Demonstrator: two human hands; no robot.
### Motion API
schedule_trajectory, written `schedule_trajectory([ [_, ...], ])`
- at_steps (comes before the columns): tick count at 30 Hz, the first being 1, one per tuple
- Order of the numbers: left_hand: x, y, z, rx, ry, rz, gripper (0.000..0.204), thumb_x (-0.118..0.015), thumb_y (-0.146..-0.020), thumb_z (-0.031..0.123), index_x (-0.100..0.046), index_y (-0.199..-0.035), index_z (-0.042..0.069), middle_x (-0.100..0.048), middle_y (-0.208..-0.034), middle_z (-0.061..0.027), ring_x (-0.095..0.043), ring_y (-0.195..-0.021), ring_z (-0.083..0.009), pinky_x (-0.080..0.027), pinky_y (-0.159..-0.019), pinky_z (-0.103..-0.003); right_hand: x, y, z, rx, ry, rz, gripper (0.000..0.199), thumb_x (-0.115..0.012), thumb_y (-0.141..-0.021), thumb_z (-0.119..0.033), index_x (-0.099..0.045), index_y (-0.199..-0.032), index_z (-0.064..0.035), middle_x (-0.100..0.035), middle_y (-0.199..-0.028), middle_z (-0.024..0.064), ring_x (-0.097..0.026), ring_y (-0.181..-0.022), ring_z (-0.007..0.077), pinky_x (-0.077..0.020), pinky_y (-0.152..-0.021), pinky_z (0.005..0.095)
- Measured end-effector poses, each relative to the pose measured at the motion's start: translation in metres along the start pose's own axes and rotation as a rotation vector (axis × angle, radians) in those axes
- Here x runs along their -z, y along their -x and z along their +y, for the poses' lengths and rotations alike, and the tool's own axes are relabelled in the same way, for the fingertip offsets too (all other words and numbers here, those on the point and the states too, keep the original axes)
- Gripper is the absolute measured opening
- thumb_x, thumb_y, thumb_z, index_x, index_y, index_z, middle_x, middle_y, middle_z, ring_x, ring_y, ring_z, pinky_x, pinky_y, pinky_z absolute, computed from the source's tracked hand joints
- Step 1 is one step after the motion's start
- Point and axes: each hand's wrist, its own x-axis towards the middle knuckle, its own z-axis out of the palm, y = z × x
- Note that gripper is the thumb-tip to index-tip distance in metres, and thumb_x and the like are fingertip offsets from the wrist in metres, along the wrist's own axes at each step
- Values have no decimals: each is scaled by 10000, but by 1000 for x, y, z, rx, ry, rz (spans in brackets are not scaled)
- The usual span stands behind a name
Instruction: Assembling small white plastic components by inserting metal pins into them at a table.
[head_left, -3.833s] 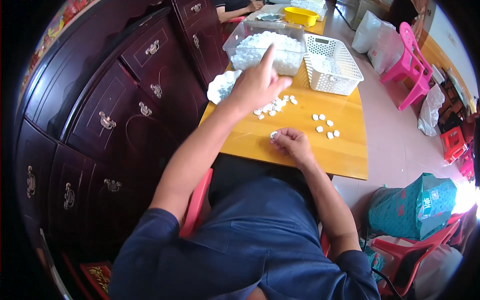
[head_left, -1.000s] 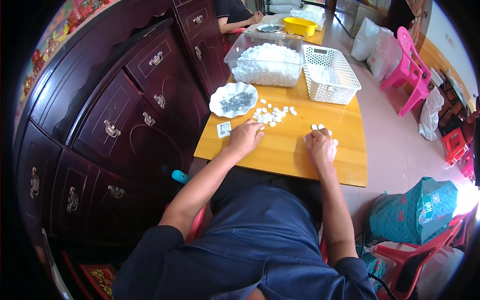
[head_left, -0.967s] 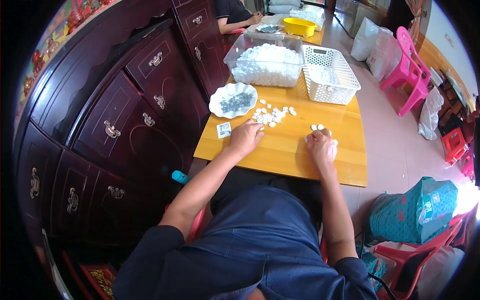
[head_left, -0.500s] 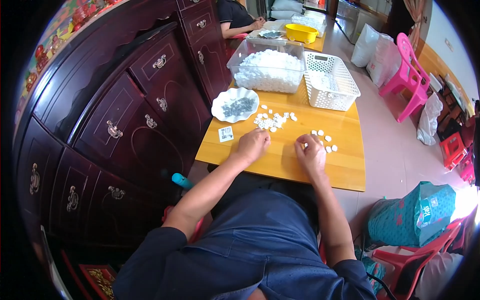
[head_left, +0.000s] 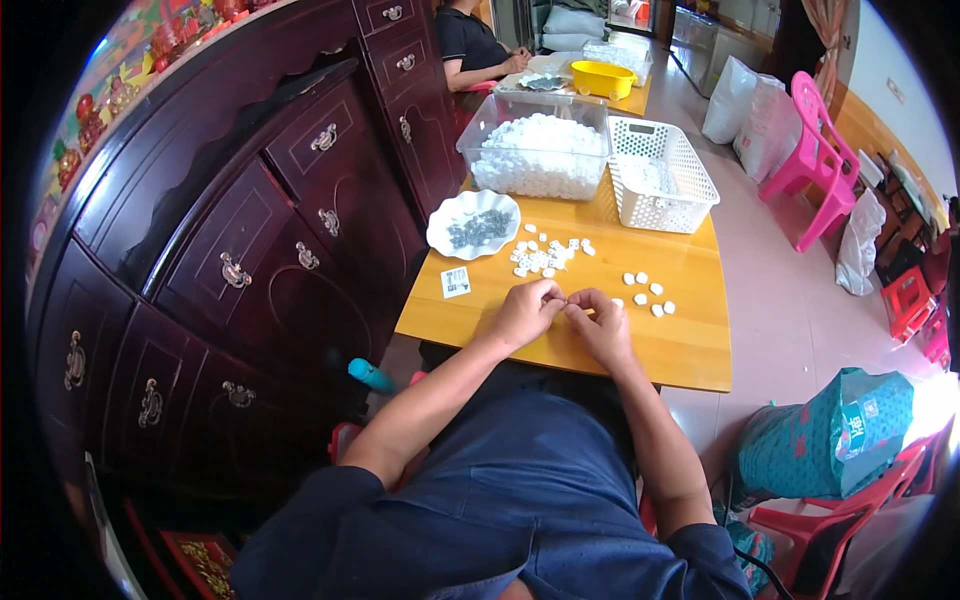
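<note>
Above the near part of the wooden table [head_left: 480, 318], my left hand [head_left: 530, 312] and my right hand [head_left: 600, 325] meet fingertip to fingertip. Both are closed in a pinch, and whatever lies between the fingers is too small and hidden to make out. Just beyond them lies a loose pile of small white pieces [head_left: 545, 258]. Several more white pieces [head_left: 641, 299] are spread out to the right of my right hand. A scalloped white dish [head_left: 440, 238] with small dark grey parts stands beyond my left hand, near a square printed card [head_left: 456, 283].
A clear plastic bin [head_left: 480, 150] heaped with white pieces and a white perforated basket [head_left: 668, 214] stand at the table's far side. Dark wooden cabinets [head_left: 270, 250] line the left. Farther off, a person [head_left: 475, 50] sits by a yellow tub [head_left: 602, 80]. A pink chair [head_left: 815, 150] stands right.
My right hand has moved left, away from the spread-out white pieces, to meet my left hand. My left hand has shifted slightly right, and the fingertips now touch. The view has tilted slightly.
</note>
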Motion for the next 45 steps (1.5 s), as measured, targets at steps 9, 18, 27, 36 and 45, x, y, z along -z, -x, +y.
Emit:
schedule_trajectory([
  [9,-8,-4,12,180,466,1,68,-655,-950,65,-679,-981,9,-665,-823,10,-571,-634,-54,-471,-578,-207,2,-3,7,-142,-160,-19,218,-717,-916,-214,-726,-999,-13,-725,-829,58,-663,-702,122,-536,-668,281],
  [18,-4,-8,-12,-102,-239,92,237,-680,-912,165,-712,-1101,27,-701,-943,-179,-697,-843,-332,-556,-721,-436,12,-7,-3,-319,-512,59,182,-595,-936,-193,-636,-867,-30,-674,-743,56,-618,-609,118,-492,-572,268],
  [27,-1,-29,-4,-108,-465,-28,336,-592,-948,172,-640,-1260,58,-672,-1060,-169,-676,-941,-374,-550,-792,-478,22,-14,6,-362,-616,96,137,-554,-971,-195,-586,-957,-62,-676,-800,68,-627,-612,143,-489,-567,270],
  [36,-2,-37,-3,-141,-501,-88,327,-605,-948,195,-664,-1229,39,-677,-1069,-181,-688,-974,-364,-555,-814,-476,23,-12,-1,-386,-570,54,165,-565,-967,-206,-596,-946,-46,-677,-804,70,-632,-630,134,-489,-564,265],
  [45,0,-6,18,-222,-538,-179,190,-612,-938,207,-661,-1019,43,-633,-945,-157,-656,-890,-364,-547,-760,-485,20,-14,6,-358,-515,14,148,-563,-990,-217,-585,-956,-75,-670,-831,50,-630,-653,107,-484,-562,241],
])
